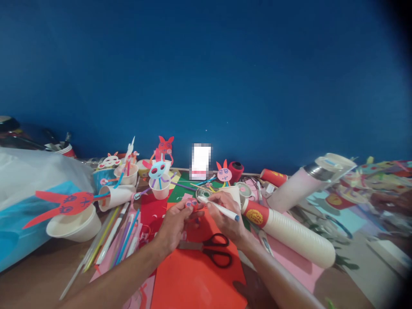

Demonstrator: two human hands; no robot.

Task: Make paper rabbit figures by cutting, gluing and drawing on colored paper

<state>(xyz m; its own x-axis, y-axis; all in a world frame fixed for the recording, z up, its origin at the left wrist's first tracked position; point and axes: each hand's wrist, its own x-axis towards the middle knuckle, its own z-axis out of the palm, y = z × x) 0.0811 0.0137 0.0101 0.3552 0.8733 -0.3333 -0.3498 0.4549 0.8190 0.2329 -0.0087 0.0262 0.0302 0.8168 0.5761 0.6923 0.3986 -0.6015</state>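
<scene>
My left hand (176, 225) pinches a small pink paper face cut-out (192, 203) and holds it just above the table. My right hand (225, 216) grips a white marker with a blue cap end (222, 210); the marker's tip rests on the cut-out. Both hands hover over an orange-red paper sheet (196, 279). Black-handled scissors (214, 250) lie on that sheet, just below my hands.
Paper-cup bunny figures (160, 178) and loose cups stand at the back left. A red bunny cut-out on a straw (66, 204) lies over a white bowl. Coloured straws (120, 238) lie left. A sleeve of stacked paper cups (289, 231) and a white flask (305, 180) lie right. A blue wall is behind.
</scene>
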